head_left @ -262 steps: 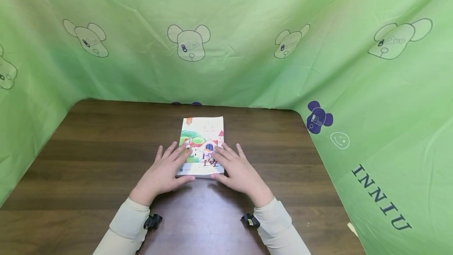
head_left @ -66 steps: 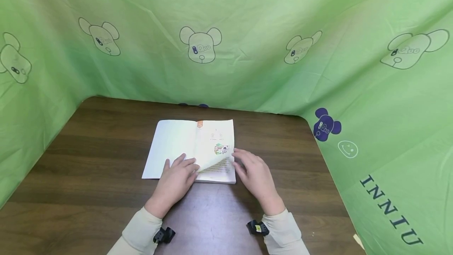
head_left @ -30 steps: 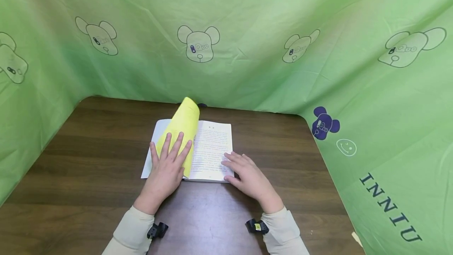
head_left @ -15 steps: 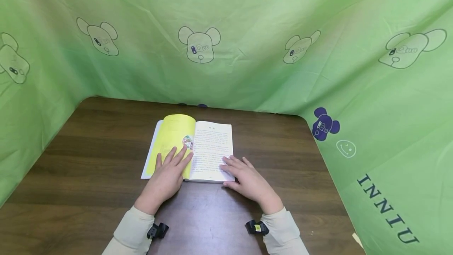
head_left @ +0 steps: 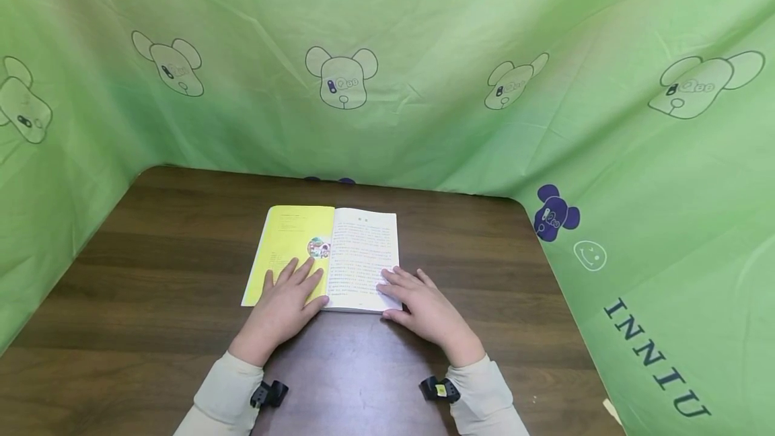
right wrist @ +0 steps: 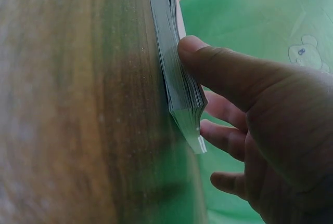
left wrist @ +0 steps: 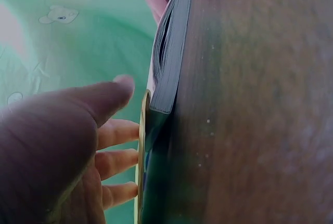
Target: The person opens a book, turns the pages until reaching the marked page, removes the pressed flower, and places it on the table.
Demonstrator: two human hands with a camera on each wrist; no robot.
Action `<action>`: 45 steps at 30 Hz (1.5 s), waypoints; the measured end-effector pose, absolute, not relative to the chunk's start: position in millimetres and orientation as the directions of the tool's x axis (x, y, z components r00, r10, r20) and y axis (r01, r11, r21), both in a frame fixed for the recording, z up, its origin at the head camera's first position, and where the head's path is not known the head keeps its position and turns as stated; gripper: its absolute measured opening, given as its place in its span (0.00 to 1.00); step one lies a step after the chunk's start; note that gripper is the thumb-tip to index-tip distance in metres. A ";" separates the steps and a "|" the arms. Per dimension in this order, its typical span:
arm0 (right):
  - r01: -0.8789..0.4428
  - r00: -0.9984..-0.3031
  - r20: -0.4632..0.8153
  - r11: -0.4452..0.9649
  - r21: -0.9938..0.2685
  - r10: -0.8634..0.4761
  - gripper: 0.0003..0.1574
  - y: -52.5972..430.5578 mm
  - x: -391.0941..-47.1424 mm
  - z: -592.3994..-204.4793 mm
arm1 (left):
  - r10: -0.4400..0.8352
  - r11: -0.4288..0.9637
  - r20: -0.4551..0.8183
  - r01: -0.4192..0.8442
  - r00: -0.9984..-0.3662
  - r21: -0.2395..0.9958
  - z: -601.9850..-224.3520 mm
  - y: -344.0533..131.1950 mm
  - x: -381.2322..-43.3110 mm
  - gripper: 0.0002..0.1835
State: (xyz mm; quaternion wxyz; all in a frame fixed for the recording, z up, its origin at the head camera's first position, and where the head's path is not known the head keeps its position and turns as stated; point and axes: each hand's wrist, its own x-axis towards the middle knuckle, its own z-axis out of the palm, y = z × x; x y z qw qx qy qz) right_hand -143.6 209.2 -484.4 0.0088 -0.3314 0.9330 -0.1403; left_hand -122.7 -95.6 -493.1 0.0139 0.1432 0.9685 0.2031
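Observation:
An opened book [head_left: 363, 247] lies on the wooden table, with a yellow page [head_left: 284, 231] on its left side and a page of printed text on its right. My left hand [head_left: 281, 311] rests on the lower part of the yellow page, fingers spread and thumb near the spine. At the lower right corner, my right hand [head_left: 430, 311] touches the text page with its fingertips, its thumb at the bottom edge. The right wrist view shows that thumb against the thick page block [right wrist: 179, 73]. In the left wrist view the fingers press on the raised left leaf [left wrist: 140, 156].
Brown wood tabletop [head_left: 151, 274] surrounds the book. A green curtain [head_left: 424, 86] printed with bear heads hangs behind and along both sides of the table. A small pale scrap [head_left: 613, 410] lies at the right table edge.
From closed, the book was opened and its leaves turned leftward. The yellow page, raised a second ago, now lies flat under my left hand, which drew slightly nearer. My right hand stays at the corner.

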 end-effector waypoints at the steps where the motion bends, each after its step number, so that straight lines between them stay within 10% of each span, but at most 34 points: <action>1: -0.615 -0.781 0.077 0.743 -0.265 -0.620 0.34 209.2 -143.6 -484.5 | 0.285 0.876 0.032 0.274 -0.958 0.397 -492.9 -95.5 -122.5 0.33; 25: -0.728 -0.684 0.146 0.682 -0.071 -0.715 0.03 203.5 -147.0 -472.3 | 0.307 0.897 0.046 0.305 -0.951 0.321 -486.3 -90.9 -129.1 0.33; 45: -0.734 -0.662 0.246 0.679 -0.023 -0.708 0.04 204.4 -151.3 -468.5 | 0.409 0.858 -0.017 0.379 -0.912 0.346 -480.5 -77.4 -127.5 0.28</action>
